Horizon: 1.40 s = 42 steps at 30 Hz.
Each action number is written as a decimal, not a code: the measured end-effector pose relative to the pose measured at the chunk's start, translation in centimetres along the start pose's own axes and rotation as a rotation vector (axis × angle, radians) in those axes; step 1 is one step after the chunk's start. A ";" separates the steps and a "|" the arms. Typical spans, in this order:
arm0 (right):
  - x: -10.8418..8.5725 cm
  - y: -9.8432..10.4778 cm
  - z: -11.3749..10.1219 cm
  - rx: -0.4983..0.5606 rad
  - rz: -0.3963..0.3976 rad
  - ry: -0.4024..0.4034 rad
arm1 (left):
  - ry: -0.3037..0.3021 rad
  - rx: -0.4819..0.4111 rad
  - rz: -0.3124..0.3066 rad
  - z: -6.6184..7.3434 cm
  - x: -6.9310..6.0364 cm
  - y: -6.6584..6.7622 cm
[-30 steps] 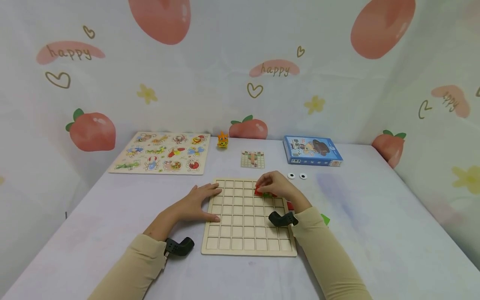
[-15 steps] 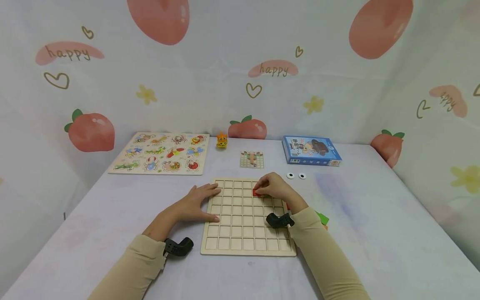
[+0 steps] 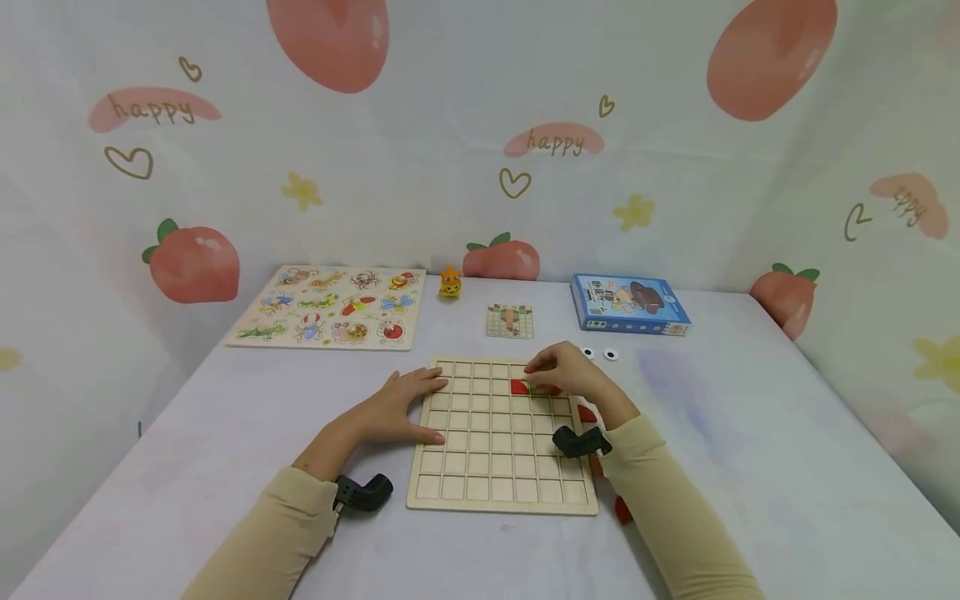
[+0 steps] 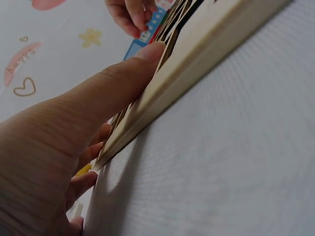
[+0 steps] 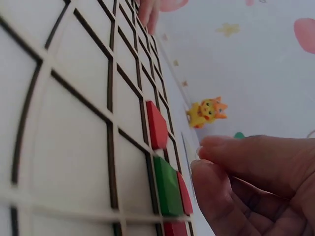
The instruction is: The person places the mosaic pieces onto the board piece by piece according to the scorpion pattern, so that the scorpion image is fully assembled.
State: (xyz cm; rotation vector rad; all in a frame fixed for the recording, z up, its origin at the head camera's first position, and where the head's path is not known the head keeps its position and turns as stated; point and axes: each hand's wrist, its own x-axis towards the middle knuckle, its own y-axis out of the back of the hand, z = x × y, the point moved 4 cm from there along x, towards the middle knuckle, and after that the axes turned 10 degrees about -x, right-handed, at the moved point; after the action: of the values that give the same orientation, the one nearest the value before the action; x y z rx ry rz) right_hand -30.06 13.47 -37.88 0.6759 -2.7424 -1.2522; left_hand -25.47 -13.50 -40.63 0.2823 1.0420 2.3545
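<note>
A pale wooden grid board [image 3: 480, 465] lies flat on the table. My left hand [image 3: 386, 410] rests at its left edge, fingers and thumb spread, with the thumb [image 4: 113, 81] lying over the rim. Over the board's upper right part is my right hand [image 3: 572, 377]; its thumb and forefinger tips are close together with nothing seen between them. Just below those fingertips sit a red tile [image 5: 157, 125] and a green tile [image 5: 168, 187] in cells of the board. More red shows next to the green tile, partly hidden by the hand in the head view.
Behind the board lie a small pattern card [image 3: 510, 321], a blue box [image 3: 630, 305] and two white eye discs [image 3: 611, 355]. An insect puzzle board [image 3: 330, 308] and an orange-yellow toy [image 3: 450, 283] are at the back. Red pieces [image 3: 622, 510] peek out by the right sleeve.
My right hand has let go of the red tile and moved slightly right and up; the tile now lies uncovered in its cell. The left hand stays on the board's edge.
</note>
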 end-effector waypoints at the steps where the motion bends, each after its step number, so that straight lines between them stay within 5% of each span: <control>1: -0.2 0.2 0.2 0.009 -0.003 -0.001 | 0.000 0.001 0.001 0.0 0.0 0.0; 25: -6.4 3.2 3.5 -0.132 -0.047 0.009 | -0.005 0.032 0.008 0.1 0.1 0.1; 42: -8.6 2.1 3.8 -0.122 -0.171 0.067 | -0.006 0.013 0.008 -0.1 0.0 -0.2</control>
State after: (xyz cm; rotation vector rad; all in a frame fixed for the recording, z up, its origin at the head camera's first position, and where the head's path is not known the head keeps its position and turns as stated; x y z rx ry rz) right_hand -23.92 20.92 -37.72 0.9375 -2.5761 -1.3880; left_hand -25.43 -13.49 -40.81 0.2984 1.0557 2.3534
